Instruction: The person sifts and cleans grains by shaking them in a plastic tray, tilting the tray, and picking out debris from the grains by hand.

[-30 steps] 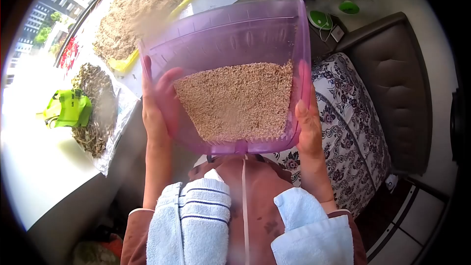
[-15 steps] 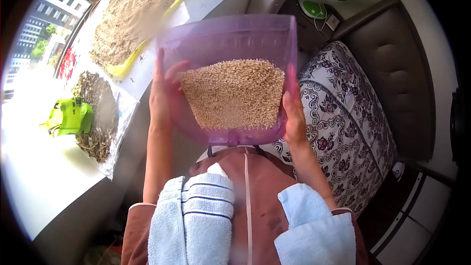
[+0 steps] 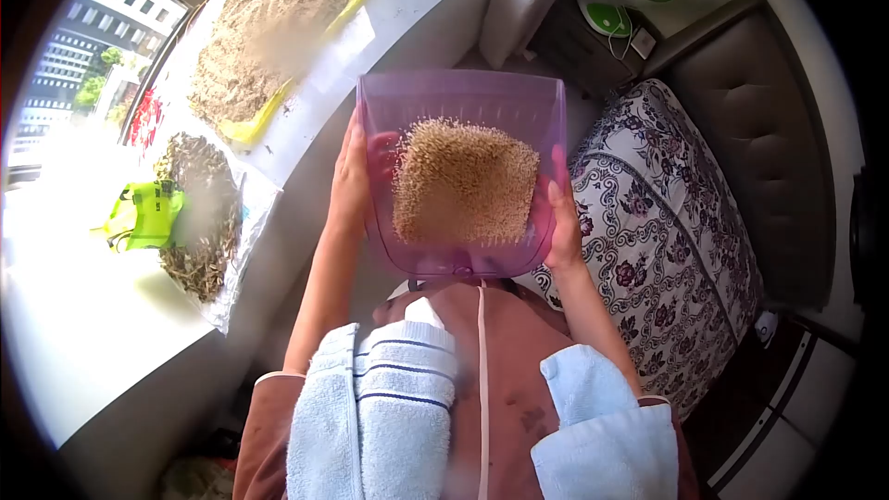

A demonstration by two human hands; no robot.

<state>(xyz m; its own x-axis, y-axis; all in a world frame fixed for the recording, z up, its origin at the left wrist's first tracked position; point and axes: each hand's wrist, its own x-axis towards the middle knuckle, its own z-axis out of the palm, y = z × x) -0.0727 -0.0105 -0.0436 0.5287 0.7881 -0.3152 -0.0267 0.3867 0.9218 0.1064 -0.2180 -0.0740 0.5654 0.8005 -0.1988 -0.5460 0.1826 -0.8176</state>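
Observation:
Between my hands I hold a translucent purple plastic tray in front of my body. Small pale tan grains lie heaped in it, with single grains blurred at the edges of the heap. My left hand grips the tray's left side, its fingers showing through the plastic from behind. On the opposite side, my right hand clasps the wall, thumb toward the front and the fingers partly hidden.
A white windowsill counter runs along the left. On it are a brownish powdery heap on yellow plastic, dried plant pieces and a lime-green bag. A bed with a patterned cover stands to the right.
The tray's far edge has dropped lower in view and its left side has shifted right, my left hand along with it. The grains have bunched into a narrower heap.

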